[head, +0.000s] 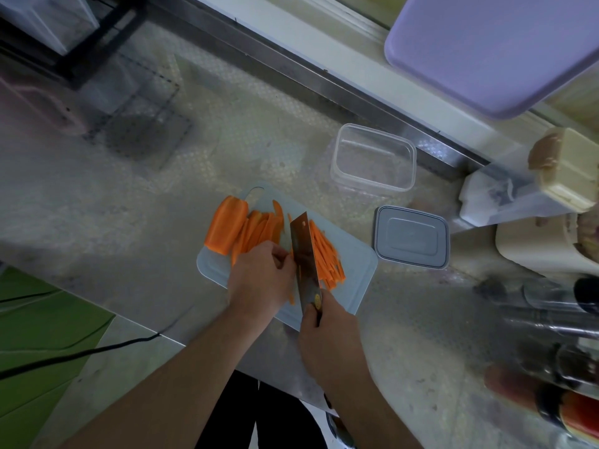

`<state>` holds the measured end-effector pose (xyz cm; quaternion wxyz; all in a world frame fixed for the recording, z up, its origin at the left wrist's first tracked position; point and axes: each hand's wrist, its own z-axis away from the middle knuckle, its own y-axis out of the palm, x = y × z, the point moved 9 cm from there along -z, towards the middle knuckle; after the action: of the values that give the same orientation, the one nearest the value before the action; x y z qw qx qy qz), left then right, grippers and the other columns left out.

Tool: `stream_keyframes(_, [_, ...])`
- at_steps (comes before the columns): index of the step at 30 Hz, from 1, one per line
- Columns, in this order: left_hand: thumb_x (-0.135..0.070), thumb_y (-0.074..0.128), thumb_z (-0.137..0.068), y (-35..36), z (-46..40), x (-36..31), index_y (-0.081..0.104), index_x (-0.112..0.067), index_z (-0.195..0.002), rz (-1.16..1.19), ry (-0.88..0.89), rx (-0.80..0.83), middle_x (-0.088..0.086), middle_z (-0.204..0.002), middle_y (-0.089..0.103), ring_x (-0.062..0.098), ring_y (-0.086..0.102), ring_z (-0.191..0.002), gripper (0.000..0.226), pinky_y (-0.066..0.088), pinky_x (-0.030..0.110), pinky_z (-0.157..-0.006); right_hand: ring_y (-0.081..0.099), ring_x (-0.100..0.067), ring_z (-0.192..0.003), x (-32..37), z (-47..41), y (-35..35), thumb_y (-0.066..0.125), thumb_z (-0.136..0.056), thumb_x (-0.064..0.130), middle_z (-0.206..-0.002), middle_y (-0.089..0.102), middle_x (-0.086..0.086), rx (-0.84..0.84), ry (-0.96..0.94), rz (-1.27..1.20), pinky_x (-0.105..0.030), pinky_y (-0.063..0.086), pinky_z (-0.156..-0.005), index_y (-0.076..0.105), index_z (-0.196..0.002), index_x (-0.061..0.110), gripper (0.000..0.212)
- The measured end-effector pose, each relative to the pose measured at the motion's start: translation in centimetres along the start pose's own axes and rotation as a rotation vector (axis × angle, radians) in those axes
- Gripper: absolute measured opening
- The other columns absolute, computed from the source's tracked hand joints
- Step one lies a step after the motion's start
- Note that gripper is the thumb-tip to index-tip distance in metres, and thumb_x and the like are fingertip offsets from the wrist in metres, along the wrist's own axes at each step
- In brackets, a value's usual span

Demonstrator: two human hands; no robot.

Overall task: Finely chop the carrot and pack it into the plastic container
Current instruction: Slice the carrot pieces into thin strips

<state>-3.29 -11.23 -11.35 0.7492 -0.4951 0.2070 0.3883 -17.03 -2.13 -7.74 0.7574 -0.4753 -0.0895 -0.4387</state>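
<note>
On a pale blue cutting board [353, 264] lie an uncut carrot chunk [225, 226], a fan of thin carrot slices [259, 230] and a heap of cut carrot strips [327, 257]. My left hand [259, 281] presses down on the slices with curled fingers, knuckles against the blade. My right hand [327, 335] grips the handle of a cleaver [304, 254], whose blade stands between the slices and the strips. A clear plastic container [372, 157] stands without contents beyond the board, and its grey lid [411, 236] lies to the board's right.
The steel counter [162, 205] carries jars and bottles [551, 351] along its right edge, a white dispenser [505, 196] and a purple tray [499, 50] at the back right. A black cable [81, 353] crosses the floor at the left.
</note>
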Motion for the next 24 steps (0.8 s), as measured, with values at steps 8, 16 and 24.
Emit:
stream_keyframes(8, [-0.034, 0.067, -0.098, 0.0, -0.2, 0.2, 0.069, -0.027, -0.093, 0.015, 0.009, 0.01, -0.011, -0.073, 0.066, 0.008, 0.064, -0.069, 0.009, 0.057, 0.033, -0.061, 0.051, -0.007, -0.057, 0.3, -0.3, 0.6, 0.044, -0.104, 0.017, -0.068, 0.053, 0.007, 0.006, -0.032, 0.021, -0.011, 0.038, -0.052, 0.052, -0.1, 0.027, 0.013])
stream_keyframes(16, [-0.031, 0.07, -0.097, 0.2, -0.4, 0.3, 0.069, -0.027, -0.092, 0.025, 0.006, 0.021, -0.011, -0.072, 0.066, 0.008, 0.065, -0.069, 0.007, 0.058, 0.034, -0.062, 0.058, -0.013, -0.062, 0.9, -1.6, 1.0, 0.043, -0.104, 0.02, -0.075, 0.059, 0.003, -0.023, -0.015, -0.012, -0.02, 0.04, -0.049, 0.052, -0.098, 0.028, 0.013])
stream_keyframes(24, [-0.035, 0.069, -0.098, -0.1, -0.2, 0.3, 0.066, -0.028, -0.097, 0.062, 0.06, -0.004, -0.01, -0.067, 0.063, 0.005, 0.061, -0.064, 0.007, 0.048, 0.028, -0.058, 0.059, -0.011, -0.063, 0.4, -1.9, 1.2, 0.043, -0.104, 0.025, -0.079, 0.06, 0.004, -0.009, 0.011, -0.01, -0.022, 0.042, -0.051, 0.053, -0.098, 0.028, 0.012])
